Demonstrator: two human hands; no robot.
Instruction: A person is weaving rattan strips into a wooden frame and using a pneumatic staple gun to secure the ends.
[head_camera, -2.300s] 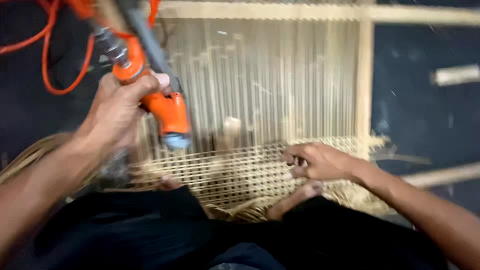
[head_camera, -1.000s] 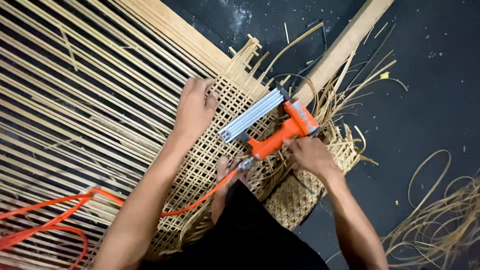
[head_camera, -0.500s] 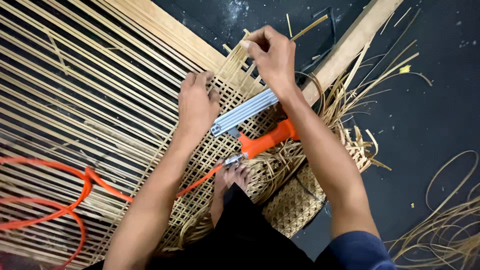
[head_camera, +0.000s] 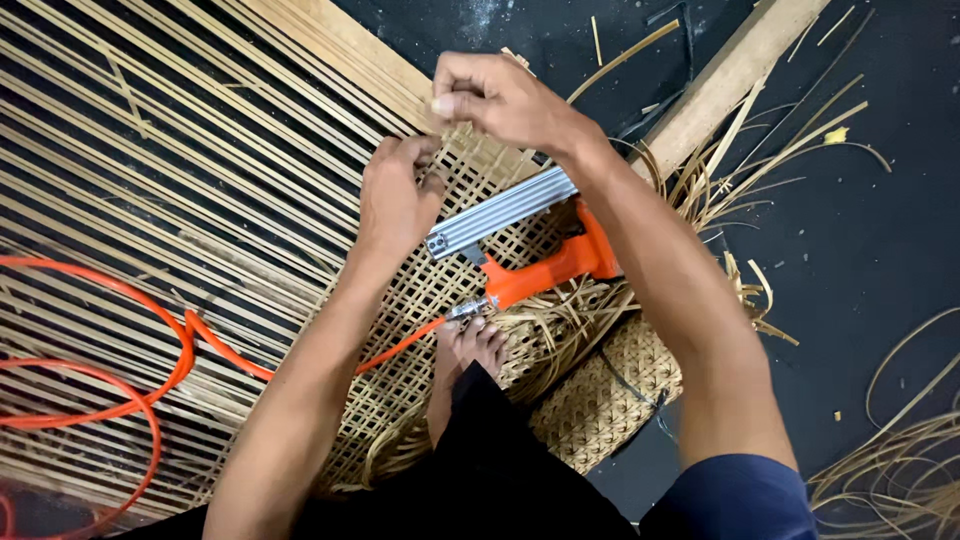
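Left hand (head_camera: 400, 200): curled, fingertips pinching a thin cane strip (head_camera: 452, 140) at the upper edge of the woven cane panel (head_camera: 420, 300). Right hand (head_camera: 500, 100): closed in a pinch, thumb and forefinger gripping the same strip just above the left hand. Orange pneumatic stapler (head_camera: 530, 240): lying unheld on the panel's woven section, beneath the right forearm. Orange air hose (head_camera: 180, 340): trailing across the panel toward its lower left edge. Bare foot (head_camera: 470, 345): resting on the weave just below the stapler. Wooden beam (head_camera: 730, 75): at the panel's upper right corner.
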